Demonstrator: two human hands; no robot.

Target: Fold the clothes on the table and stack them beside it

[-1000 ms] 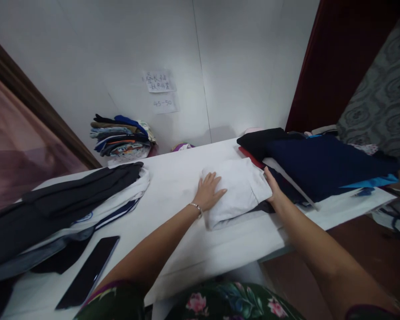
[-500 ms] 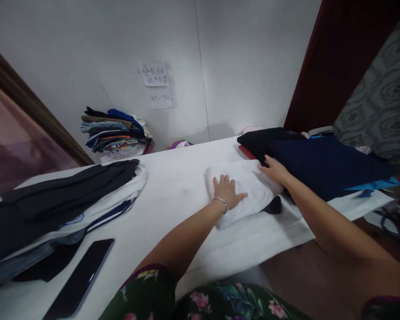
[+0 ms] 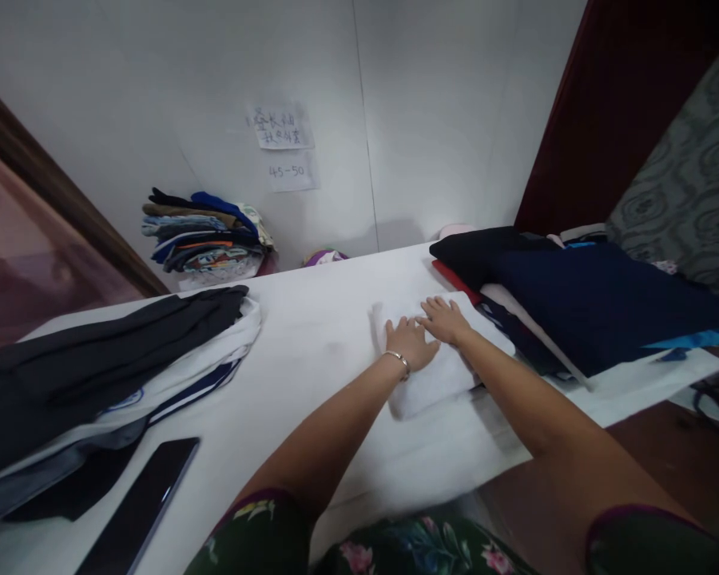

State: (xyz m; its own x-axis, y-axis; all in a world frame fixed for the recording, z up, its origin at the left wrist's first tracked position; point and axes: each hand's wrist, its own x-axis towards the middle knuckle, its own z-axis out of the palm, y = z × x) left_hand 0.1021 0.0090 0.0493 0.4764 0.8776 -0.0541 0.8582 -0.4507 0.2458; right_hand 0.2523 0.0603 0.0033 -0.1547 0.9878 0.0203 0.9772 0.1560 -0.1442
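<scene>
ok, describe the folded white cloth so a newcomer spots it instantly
Find the white table, then look between the dark clothes at left and the navy pile at right. The folded white cloth lies there, under the left hand and right hand. Unlike those dark-topped neighbours, its top is white.

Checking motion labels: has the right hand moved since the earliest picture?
Yes. Judged against the wall seam, the right hand has moved left, from the white cloth's right edge onto its top, beside the left hand.

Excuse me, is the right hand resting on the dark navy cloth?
No, the right hand lies on the folded white cloth, beside the left hand.
</scene>
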